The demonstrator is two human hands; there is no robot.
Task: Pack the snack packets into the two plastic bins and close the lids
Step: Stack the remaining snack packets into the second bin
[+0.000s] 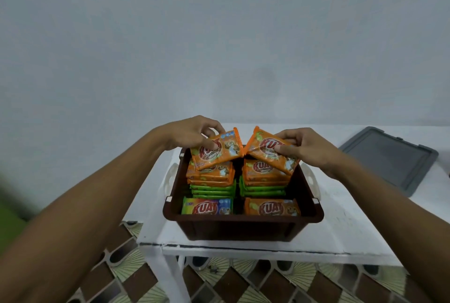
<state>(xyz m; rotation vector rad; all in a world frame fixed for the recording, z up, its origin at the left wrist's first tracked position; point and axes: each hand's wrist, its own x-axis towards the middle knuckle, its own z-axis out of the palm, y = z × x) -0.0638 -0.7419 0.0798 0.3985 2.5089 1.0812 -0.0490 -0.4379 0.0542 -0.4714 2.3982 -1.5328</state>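
Note:
A dark brown plastic bin (243, 226) stands on a white table, filled with stacked orange and green snack packets (211, 188). My left hand (194, 135) pinches an orange packet (219, 150) tilted over the bin's back left stack. My right hand (306, 149) pinches another orange packet (265, 152) tilted over the back right stack. The two held packets meet at their inner edges above the middle of the bin. A green-and-orange packet (207, 206) and an orange packet (271, 207) stand along the bin's near wall.
A grey lid (389, 159) lies flat at the table's back right. The white table (341, 220) has its front edge close to me, with patterned floor tiles (219, 278) below. A plain wall rises behind.

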